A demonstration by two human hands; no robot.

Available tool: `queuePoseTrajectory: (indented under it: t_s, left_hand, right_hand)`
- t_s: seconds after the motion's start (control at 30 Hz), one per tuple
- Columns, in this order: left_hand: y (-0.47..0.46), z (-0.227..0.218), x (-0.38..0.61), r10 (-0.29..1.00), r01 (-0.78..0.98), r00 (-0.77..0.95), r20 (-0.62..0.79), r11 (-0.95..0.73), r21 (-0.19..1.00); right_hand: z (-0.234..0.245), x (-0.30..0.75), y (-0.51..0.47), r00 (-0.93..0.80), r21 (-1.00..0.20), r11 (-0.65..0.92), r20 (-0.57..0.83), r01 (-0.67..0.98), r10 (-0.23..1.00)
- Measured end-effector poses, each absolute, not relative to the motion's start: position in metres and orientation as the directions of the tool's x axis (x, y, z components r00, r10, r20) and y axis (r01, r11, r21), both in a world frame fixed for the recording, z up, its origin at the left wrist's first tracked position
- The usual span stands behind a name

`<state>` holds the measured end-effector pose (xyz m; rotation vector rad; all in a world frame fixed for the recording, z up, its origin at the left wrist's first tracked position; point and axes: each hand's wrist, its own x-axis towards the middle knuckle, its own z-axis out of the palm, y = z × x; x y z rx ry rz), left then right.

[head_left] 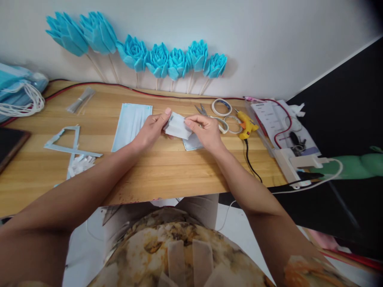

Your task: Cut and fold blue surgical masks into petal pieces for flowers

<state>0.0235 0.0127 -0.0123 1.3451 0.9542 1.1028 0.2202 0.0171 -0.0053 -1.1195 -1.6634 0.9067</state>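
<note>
My left hand [152,129] grips the left side of a small pale mask-fabric piece [177,126], its thumb raised along the edge. With thumb and fingertips, my right hand [207,130] pinches the piece's right edge. Both hands hold it just above the wooden table. Beneath the right hand lies a light-blue fabric piece [193,143], partly covered. Left of my hands, a pleated blue face mask [130,125] lies flat; I cannot tell whether several are stacked. Scissors [202,109] rest behind the right hand, partly hidden.
Several blue flowers [131,52] on sticks lean against the wall. Tape rolls [222,107] and a yellow glue gun [247,124] lie to the right, near a power strip [289,163]. Blue strips [74,150], white scraps [82,164] and a bag of masks [18,91] are left.
</note>
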Motion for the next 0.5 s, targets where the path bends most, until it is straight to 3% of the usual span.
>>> queuePoseTrajectory:
  t_s: [0.37,0.5]
  left_hand:
    - [0.0109,-0.0109,0.0255,0.971,0.084,0.201,0.133,-0.152,0.985]
    - [0.0089,-0.0077,0.0265,0.966,0.097,0.223,0.128,-0.153,0.984]
  right_hand:
    - [-0.0103,0.2192,0.0186,-0.224,-0.904,0.311,0.252,0.292,0.941]
    - [-0.0058,0.2213,0.0179,-0.222,-0.856,0.353,0.286,0.378,0.932]
